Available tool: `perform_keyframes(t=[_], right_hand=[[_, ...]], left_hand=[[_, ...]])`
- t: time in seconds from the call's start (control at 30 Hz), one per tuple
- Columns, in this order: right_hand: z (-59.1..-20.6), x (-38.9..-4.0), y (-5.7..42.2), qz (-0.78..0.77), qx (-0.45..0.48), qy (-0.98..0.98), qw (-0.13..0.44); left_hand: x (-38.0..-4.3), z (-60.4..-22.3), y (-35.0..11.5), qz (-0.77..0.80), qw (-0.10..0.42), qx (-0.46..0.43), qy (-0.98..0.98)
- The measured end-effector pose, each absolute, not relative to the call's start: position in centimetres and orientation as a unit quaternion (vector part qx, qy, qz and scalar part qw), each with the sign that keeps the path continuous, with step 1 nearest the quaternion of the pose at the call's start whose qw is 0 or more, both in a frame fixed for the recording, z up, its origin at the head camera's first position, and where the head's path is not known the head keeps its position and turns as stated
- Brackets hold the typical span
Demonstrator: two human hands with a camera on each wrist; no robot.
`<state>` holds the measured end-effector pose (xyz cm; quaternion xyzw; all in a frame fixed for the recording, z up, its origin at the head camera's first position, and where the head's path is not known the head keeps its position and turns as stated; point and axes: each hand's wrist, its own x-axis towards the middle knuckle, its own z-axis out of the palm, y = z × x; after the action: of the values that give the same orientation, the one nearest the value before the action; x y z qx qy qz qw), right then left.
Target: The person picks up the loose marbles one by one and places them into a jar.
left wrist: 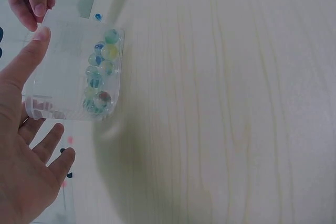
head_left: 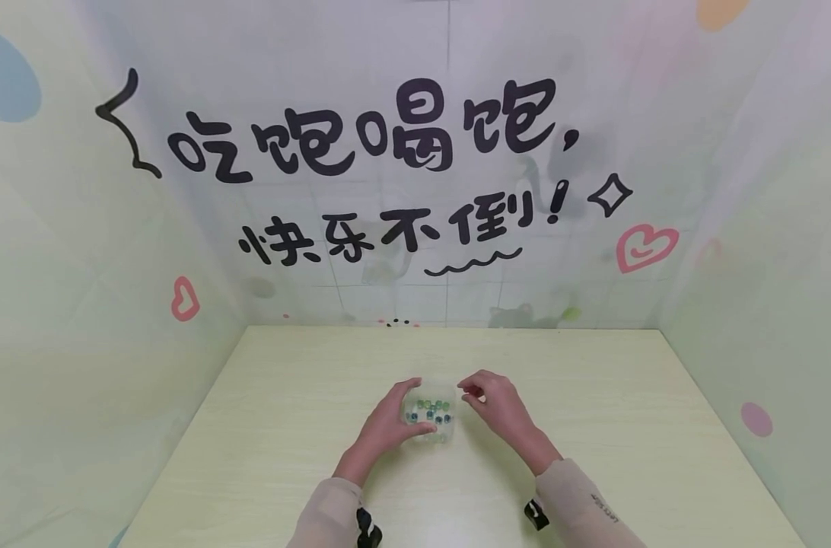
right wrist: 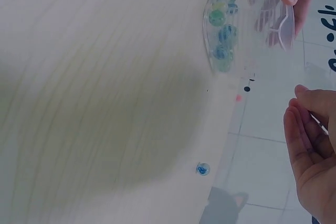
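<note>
A clear plastic box (head_left: 429, 435) holds several green and blue glass marbles (left wrist: 95, 83), gathered at its bottom. My left hand (head_left: 388, 418) grips it from the left, thumb along the near wall and fingers round the far side. Just right of the box rim is my right hand (head_left: 501, 403). Its fingers are loosely bent, thumb near the fingertips, with nothing showing between them in the right wrist view. A single blue marble (right wrist: 203, 169) appears outside the box, below the right hand in that view; in the head view it does not show.
The pale wood-grain table (head_left: 306, 380) spreads round both hands. Behind it rises a printed cloth backdrop (head_left: 388, 304) with black lettering, and similar cloth walls (head_left: 758, 342) stand at both sides. Black-and-white straps (head_left: 536, 514) hang at the sleeves.
</note>
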<state>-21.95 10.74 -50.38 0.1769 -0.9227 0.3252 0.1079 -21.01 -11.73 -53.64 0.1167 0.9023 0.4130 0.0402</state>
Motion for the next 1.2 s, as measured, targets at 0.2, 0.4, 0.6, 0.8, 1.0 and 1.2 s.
perform_keyframes(t=[0.2,0.4,0.6,0.8,1.0,1.2], right_hand=[[-50.5,-22.3,11.3,0.323,0.164,-0.926,0.108],[-50.7,-22.9,12.1,0.327,0.153,-0.926,0.114],[-51.0,-23.5,12.9,0.315,0.139,-0.932,0.114],[-51.9,-24.4,13.6,0.305,0.130,-0.937,0.112],[-52.9,-25.3,14.5,0.303,0.125,-0.938,0.116],[-53.7,-26.2,15.2,0.309,0.118,-0.938,0.109]], left_hand=[[-21.0,-53.7,-11.9,0.413,0.041,0.112,0.903],[-20.9,-53.7,-12.0,0.415,0.043,0.108,0.902],[-20.9,-53.7,-12.1,0.410,0.040,0.114,0.904],[-20.9,-53.7,-12.1,0.408,0.039,0.118,0.904],[-21.0,-53.9,-12.0,0.404,0.042,0.119,0.906],[-21.0,-53.8,-11.9,0.411,0.044,0.118,0.903]])
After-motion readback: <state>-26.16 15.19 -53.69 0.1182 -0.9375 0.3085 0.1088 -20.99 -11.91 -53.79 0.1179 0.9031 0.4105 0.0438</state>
